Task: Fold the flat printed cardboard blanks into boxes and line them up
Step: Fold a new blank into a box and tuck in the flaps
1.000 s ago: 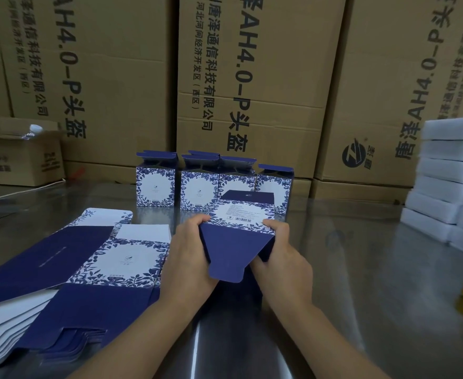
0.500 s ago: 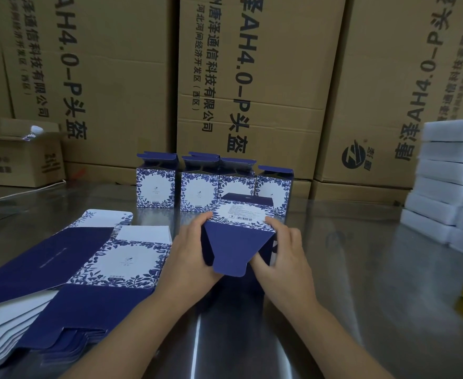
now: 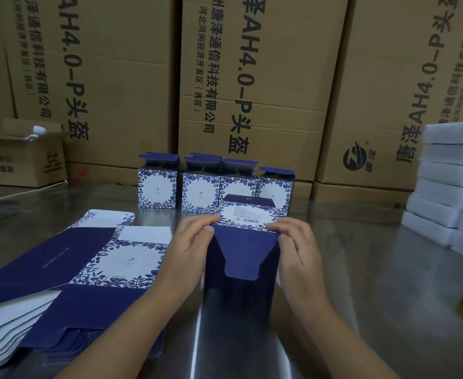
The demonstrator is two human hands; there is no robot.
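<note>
Navy box (image 3: 242, 250) between curled fingers (image 3: 197, 223)

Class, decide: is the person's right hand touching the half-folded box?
Touching. The head view shows the right hand pinching the half-folded box at its top right corner, with the fingers lying on the edge of the printed panel.
</note>
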